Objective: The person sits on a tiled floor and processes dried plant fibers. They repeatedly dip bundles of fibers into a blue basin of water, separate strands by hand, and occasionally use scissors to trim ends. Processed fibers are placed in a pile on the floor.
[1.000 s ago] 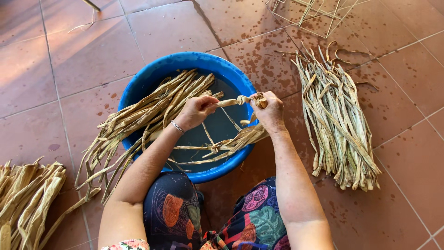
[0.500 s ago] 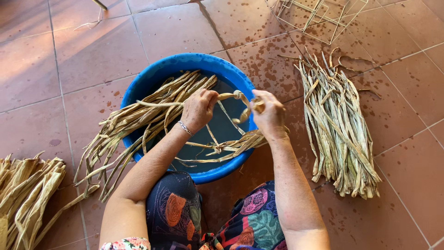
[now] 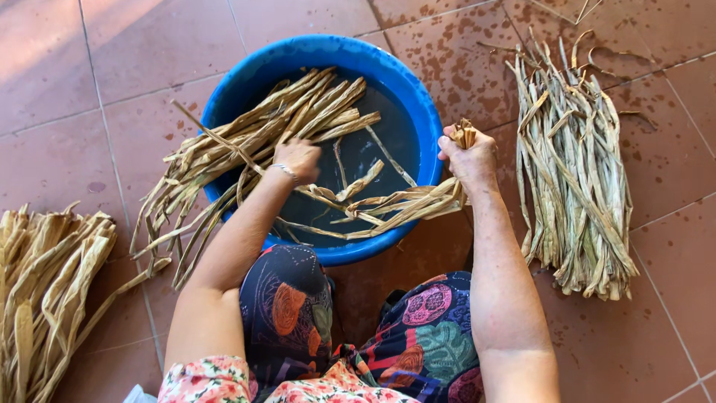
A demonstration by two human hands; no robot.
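A: Round blue plastic basin [image 3: 418, 112], smooth rim, dark water inside. Across its 9 o'clock rim, a sheaf of long dry leaf strips [image 3: 246, 149], tan, flat, papery, tips trailing onto the tiles toward 8 o'clock.

B: Left hand [image 3: 298, 158]?

A: Just inside the basin near centre, fingers curled down among the strips at the inner end of that sheaf; cannot tell whether closed round any. Thin bracelet at the wrist.

B: Right hand [image 3: 468, 155]?

A: At the 3 o'clock rim, fist closed tight on a bunch of wet strips [image 3: 395, 205]. Short folded ends sticking up above the knuckles, long tails sagging back across the water toward 7 o'clock, limp and darker than the dry ones.

B: Surroundings?

A: Terracotta floor tiles [image 3: 149, 45], matte, speckled with wet spots near 1 o'clock. Greenish-grey pile of strips [image 3: 574, 172] at 3 o'clock on the floor, lying lengthwise, just beside the right forearm, ends ragged. Pale yellow heap [image 3: 45, 283] at 8 o'clock, well apart from the basin. Flowered cloth over the knees at 6 o'clock, touching the near rim.

B: Free room?

A: Bare tile from 10 to 12 o'clock beyond the basin; narrow strip between basin and the 3 o'clock pile.
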